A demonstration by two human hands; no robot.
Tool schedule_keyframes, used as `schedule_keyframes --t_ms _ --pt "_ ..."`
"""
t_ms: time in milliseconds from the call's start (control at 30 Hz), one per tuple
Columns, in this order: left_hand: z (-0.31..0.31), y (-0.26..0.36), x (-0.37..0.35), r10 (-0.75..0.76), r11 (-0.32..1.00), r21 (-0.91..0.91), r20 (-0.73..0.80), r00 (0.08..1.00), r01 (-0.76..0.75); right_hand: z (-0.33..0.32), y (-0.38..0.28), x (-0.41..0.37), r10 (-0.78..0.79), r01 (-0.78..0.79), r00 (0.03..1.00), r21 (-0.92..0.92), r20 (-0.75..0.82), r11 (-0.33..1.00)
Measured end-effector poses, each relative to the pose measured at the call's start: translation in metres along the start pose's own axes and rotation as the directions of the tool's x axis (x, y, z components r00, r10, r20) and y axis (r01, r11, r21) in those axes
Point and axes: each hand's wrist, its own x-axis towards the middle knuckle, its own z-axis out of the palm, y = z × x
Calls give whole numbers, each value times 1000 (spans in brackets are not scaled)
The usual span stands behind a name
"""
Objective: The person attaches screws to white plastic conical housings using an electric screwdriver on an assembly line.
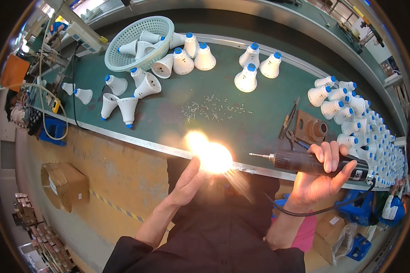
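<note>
My left hand (187, 182) is closed at the side of a brightly glowing lamp (216, 158), held just over the table's front edge. Glare hides the lamp's shape and part of my fingertips. My right hand (321, 175) is wrapped round a black electric screwdriver (289, 160), whose bit points left toward the light, apart from it. A cable runs from the screwdriver's back end. Many tiny pale screws (209, 109) lie scattered on the green table (168, 129) beyond the glow.
White cone-shaped lamp housings with blue tips (246, 79) stand at the back, with a dense group (360, 123) at right. A pale green basket (168, 34) holds several more. Pliers (289, 120) lie beside a brown metal block (310, 128). A cardboard box (66, 186) sits on the floor.
</note>
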Motion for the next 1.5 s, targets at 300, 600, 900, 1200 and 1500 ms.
schedule_keyframes --t_ms 300,600,900,1200,1500 --pt "6 0 -2 18 992 -125 23 1000 -15 2 2 -1 8 -8 1000 7 10 1000" --pt "2 -5 -8 33 999 33 -44 999 -31 3 5 -3 17 -17 1000 -4 11 1000" --pt "-12 -22 -22 -35 983 -179 61 998 45 4 11 -5 36 -34 998 -49 42 998" --pt "-17 -30 -19 -78 966 -240 102 992 101 6 17 -10 122 -115 988 -75 98 991" --pt "1 -13 -17 -27 1000 -7 -10 1000 27 8 17 -9 113 -105 990 -91 81 990"
